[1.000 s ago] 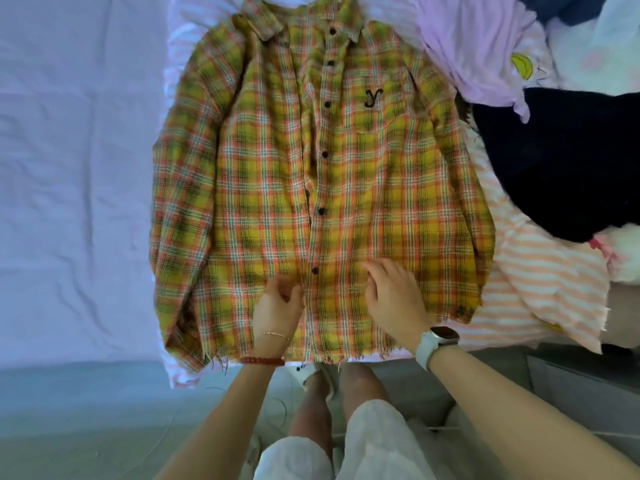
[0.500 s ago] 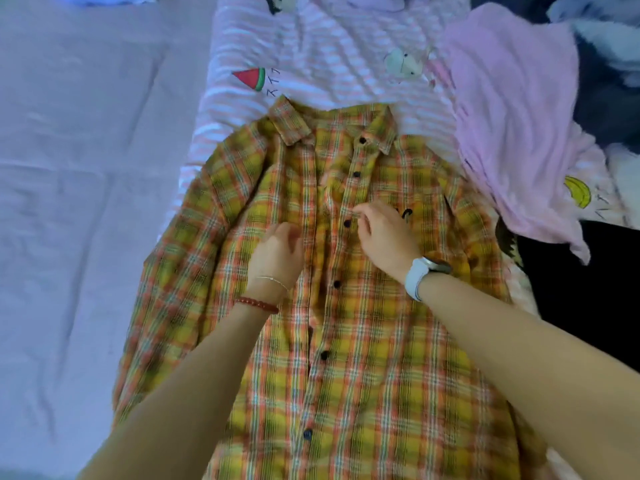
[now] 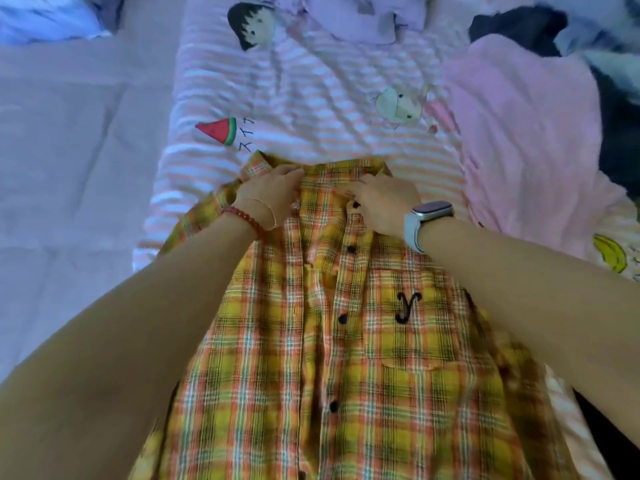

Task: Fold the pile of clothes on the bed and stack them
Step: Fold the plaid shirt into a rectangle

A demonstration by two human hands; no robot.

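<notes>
The left hand [image 3: 268, 192] lies on the left side of the collar of a plaid shirt [image 3: 363, 393], fingers curled into the cloth at the collar's edge so that they seem to pinch it. The right hand [image 3: 384, 206] rests on the right side of the collar, just beside the top button; its fingers bend down onto the fabric, but whether they pinch it or only press cannot be told. Both arms reach forward from the bottom corners of the view, and the two hands sit near each other with the buttoned placket between them.

A red bead bracelet [image 3: 242, 218] and a thin gold chain circle the left wrist. A pale watch [image 3: 424, 221] is on the right wrist.

The shirt lies face up and spread flat, collar farthest from the person, buttons done up, a black "y" stitched above the chest pocket. It rests on a pink-striped sheet [image 3: 311, 109] printed with a watermelon slice, cartoon faces and a banana. The sheet covers part of the bed [image 3: 69, 168], whose pale lilac cover shows at the left.

A fluffy pink garment [image 3: 526, 143] lies to the right of the collar, apart from the shirt. Dark clothes [image 3: 516, 26] are heaped at the upper right, and a lilac garment [image 3: 363, 19] lies at the top centre.
</notes>
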